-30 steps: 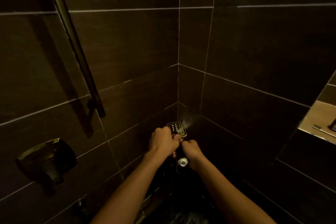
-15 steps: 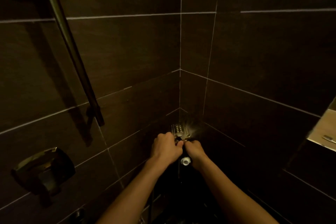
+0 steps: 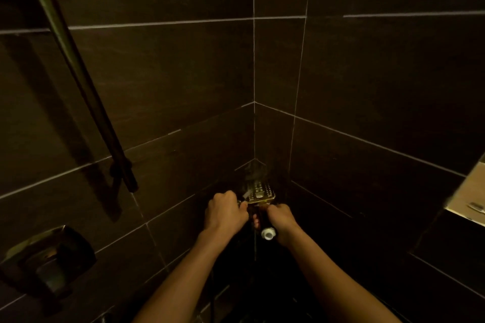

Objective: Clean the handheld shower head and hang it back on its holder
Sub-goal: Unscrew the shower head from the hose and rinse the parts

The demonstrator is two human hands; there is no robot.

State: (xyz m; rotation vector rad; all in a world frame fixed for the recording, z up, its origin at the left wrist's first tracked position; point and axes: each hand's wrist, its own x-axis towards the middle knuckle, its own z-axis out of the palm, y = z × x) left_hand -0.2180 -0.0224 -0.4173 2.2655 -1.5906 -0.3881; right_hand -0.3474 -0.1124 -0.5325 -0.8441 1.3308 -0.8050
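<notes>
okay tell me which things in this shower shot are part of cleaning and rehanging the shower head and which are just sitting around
Part of the job:
- shower head, face up
- left hand, working at its edge
- right hand, gripping its handle
- slide bar on the left wall, likely where it hangs

Just there:
- wall control, lower left
- recessed niche, right edge, holding a small item too dim to identify

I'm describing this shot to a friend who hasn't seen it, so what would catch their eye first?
First the two hands low in the centre: the right hand grips the shower head by its handle, nozzle face up, while the left hand works at its edge. Next the slanting metal rail on the left wall, against dark tiles with pale grout lines.
</notes>
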